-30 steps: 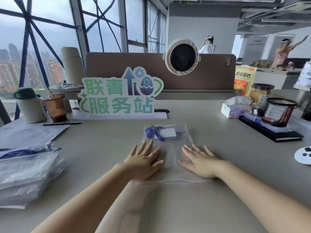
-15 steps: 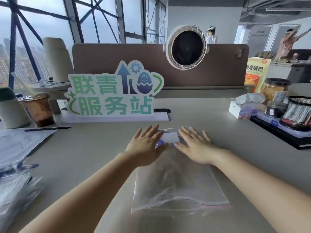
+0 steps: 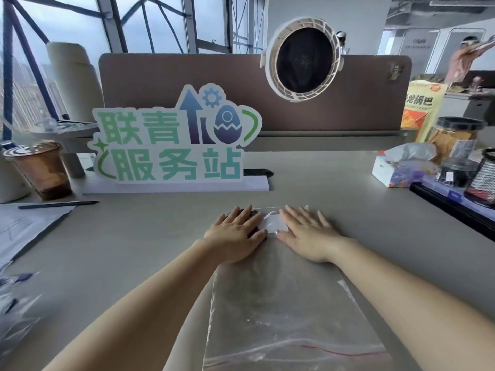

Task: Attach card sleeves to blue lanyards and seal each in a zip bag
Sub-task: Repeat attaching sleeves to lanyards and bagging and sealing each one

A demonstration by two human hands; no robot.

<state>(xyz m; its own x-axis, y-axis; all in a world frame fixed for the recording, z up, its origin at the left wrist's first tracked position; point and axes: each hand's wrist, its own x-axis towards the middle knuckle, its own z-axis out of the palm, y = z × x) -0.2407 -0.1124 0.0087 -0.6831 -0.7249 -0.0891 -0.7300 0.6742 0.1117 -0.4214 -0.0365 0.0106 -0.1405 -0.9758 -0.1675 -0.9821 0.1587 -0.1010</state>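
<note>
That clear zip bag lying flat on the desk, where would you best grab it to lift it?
Probably by its near end, at the red zip strip, pinched from the person's side. The zip bag lies flat, and the left hand and right hand press its far end over the card sleeve; the near end lies free.

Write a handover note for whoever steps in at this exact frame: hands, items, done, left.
Left hand and right hand: both flat, pressing the far end of the zip bag.
Card sleeve is inside, between the hands; the lanyard is mostly under the left hand.
Done: set bagged.
Left: I cannot tell if the zip strip nearest you is closed; check and seal it.
</note>
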